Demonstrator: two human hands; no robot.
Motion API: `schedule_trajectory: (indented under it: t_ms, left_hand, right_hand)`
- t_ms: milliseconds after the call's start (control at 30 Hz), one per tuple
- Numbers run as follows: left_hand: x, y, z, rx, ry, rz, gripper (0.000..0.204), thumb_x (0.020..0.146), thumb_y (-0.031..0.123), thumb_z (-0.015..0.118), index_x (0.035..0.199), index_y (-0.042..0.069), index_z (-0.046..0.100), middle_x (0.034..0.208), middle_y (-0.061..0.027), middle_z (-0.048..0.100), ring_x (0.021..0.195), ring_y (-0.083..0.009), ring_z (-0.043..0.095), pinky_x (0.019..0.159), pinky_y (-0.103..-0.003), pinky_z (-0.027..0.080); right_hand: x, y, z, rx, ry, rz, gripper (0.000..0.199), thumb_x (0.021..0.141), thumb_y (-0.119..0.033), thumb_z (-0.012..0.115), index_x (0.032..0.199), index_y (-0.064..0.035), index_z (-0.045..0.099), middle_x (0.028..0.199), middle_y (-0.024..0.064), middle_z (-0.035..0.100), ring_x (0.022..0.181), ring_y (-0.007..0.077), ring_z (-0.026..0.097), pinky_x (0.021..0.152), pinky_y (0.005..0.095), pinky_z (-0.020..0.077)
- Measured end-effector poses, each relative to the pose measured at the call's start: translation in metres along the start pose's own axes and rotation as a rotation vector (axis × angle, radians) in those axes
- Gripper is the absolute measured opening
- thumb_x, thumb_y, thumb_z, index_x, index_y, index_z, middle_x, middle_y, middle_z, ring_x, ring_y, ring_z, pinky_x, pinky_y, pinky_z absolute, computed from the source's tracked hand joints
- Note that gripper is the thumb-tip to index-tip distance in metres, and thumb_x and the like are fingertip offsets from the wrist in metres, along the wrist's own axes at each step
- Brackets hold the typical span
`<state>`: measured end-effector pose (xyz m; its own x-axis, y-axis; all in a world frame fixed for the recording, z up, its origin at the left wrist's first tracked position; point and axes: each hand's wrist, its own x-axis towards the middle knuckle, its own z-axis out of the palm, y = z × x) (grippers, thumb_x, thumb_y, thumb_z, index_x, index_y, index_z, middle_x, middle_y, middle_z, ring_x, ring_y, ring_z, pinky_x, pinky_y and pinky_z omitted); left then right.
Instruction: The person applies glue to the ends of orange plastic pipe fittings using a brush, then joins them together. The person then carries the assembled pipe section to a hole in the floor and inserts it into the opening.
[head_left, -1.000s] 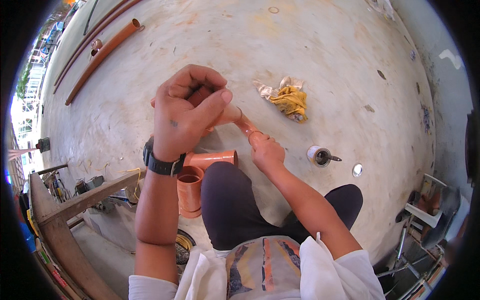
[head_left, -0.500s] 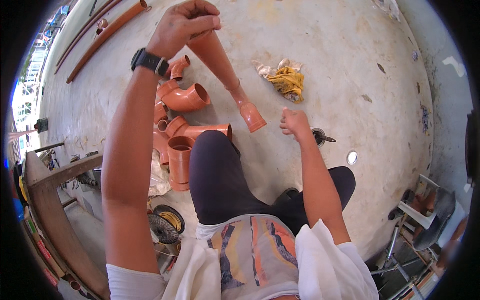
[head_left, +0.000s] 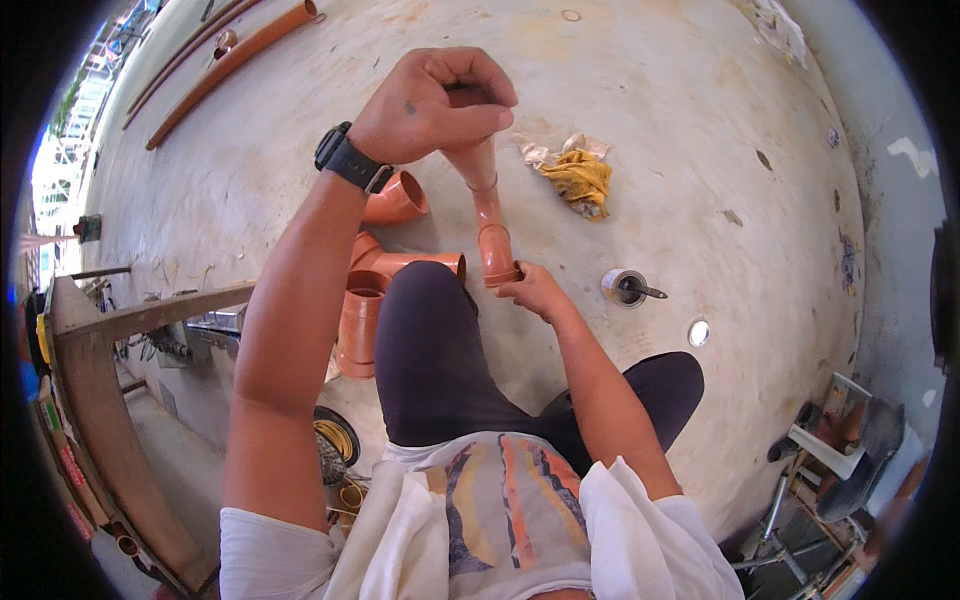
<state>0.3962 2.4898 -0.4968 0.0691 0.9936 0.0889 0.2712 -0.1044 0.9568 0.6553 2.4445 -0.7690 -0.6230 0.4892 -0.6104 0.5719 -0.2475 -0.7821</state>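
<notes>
A person sits on a pale, stained concrete floor [head_left: 300,170] that curves up to a grey wall on the far right. The left hand [head_left: 430,105] is curled closed around the top of an orange plastic pipe fitting [head_left: 488,215], held upright above the knee; the right hand [head_left: 535,292] pinches the fitting's lower socket with fingers partly closed. Left of that fitting, loose orange plastic pipe elbows and couplings [head_left: 385,270] lie clustered on the floor. Right of it sit a crumpled yellow rag [head_left: 578,178] and a small round tin with a brush [head_left: 626,288]. Far left, long orange pipes [head_left: 230,65] lie beyond a wooden bench [head_left: 110,330].
</notes>
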Motion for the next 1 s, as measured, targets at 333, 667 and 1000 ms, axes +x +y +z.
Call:
schedule_trajectory:
  t_ms: [333,667,1000]
  left_hand:
    - [-0.031,0.016,0.005,-0.048,0.065,-0.058,0.016,0.089,0.009,0.077,0.102,0.003,0.071,0.090,-0.0008,0.069,0.083,-0.0077,0.065,0.072,-0.026,0.056]
    - [-0.016,0.015,-0.006,0.040,0.064,-0.117,0.016,0.090,0.013,0.079,0.100,0.003,0.072,0.089,0.0003,0.069,0.082,-0.0058,0.063,0.073,-0.023,0.054]
    - [-0.012,0.009,-0.008,0.021,0.132,-0.074,0.018,0.089,0.017,0.080,0.099,0.003,0.074,0.089,-0.0003,0.071,0.079,-0.0060,0.064,0.071,-0.023,0.054]
  right_hand:
    - [0.053,0.014,0.034,-0.179,0.308,0.115,0.055,0.068,-0.041,0.087,0.091,0.0071,0.071,0.080,0.0174,0.075,0.074,0.0269,0.075,0.068,0.0367,0.0579]
    - [0.057,0.009,0.063,0.046,0.433,0.152,0.053,0.066,-0.040,0.081,0.081,0.0097,0.071,0.072,0.0193,0.073,0.068,0.0296,0.074,0.068,0.0389,0.0579]
    - [0.041,-0.023,0.064,0.095,0.475,0.200,0.050,0.066,-0.038,0.080,0.080,0.0096,0.071,0.070,0.0196,0.072,0.070,0.0284,0.075,0.067,0.0394,0.0578]
